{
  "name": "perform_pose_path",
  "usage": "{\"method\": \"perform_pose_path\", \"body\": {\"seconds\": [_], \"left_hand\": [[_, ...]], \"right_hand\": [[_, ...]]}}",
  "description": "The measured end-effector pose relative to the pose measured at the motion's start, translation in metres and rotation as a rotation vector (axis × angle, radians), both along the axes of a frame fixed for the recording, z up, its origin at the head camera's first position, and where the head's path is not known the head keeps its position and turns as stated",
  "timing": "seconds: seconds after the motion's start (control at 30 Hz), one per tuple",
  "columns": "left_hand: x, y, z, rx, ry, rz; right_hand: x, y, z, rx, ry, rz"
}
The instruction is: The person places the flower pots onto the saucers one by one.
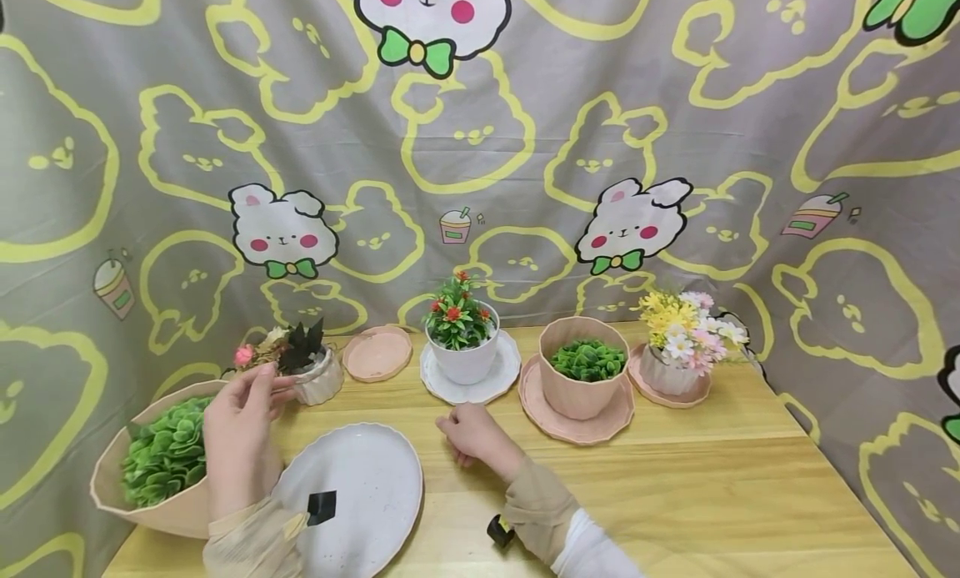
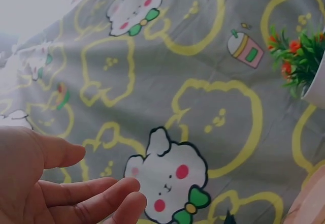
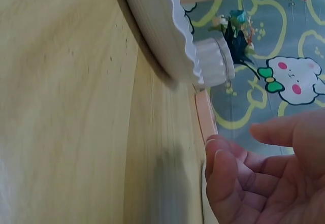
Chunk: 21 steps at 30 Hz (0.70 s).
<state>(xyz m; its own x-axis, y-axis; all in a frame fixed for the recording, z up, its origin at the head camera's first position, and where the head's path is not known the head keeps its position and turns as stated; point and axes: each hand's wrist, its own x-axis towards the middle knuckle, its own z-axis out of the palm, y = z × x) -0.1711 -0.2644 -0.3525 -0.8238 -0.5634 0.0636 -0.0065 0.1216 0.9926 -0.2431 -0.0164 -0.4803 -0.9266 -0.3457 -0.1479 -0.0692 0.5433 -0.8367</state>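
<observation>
In the head view my left hand (image 1: 238, 428) is raised in front of a pink pot with green leaves (image 1: 167, 457). Its fingers are spread and loosely bent, and the left wrist view shows the same hand (image 2: 76, 183) holding nothing. A small white pot with dark leaves and pink flowers (image 1: 318, 378) stands just beyond it. My right hand (image 1: 474, 434) is low over the table, in front of a white pot with red flowers (image 1: 467, 349) on a white saucer (image 1: 491, 388). Its fingers curl loosely around nothing, with the thumb (image 3: 274, 131) apart in the right wrist view.
A large white plate (image 1: 367, 478) bearing a black square lies between the hands. A pink saucer (image 1: 377, 353) is at the back. To the right stand a pink pot (image 1: 577, 394) on its saucer and a flower pot (image 1: 670, 371). A black object (image 1: 500, 530) lies near the right sleeve.
</observation>
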Motion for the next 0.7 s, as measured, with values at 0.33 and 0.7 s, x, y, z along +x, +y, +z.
{"method": "perform_pose_path", "body": {"seconds": [0.33, 0.7], "left_hand": [[-0.001, -0.007, -0.003, -0.062, -0.024, -0.005], [-0.015, -0.003, -0.013, 0.017, -0.032, -0.008]], "right_hand": [[0.005, -0.012, 0.005, 0.014, 0.024, 0.024], [-0.005, -0.021, -0.003, -0.005, -0.011, -0.004]]}}
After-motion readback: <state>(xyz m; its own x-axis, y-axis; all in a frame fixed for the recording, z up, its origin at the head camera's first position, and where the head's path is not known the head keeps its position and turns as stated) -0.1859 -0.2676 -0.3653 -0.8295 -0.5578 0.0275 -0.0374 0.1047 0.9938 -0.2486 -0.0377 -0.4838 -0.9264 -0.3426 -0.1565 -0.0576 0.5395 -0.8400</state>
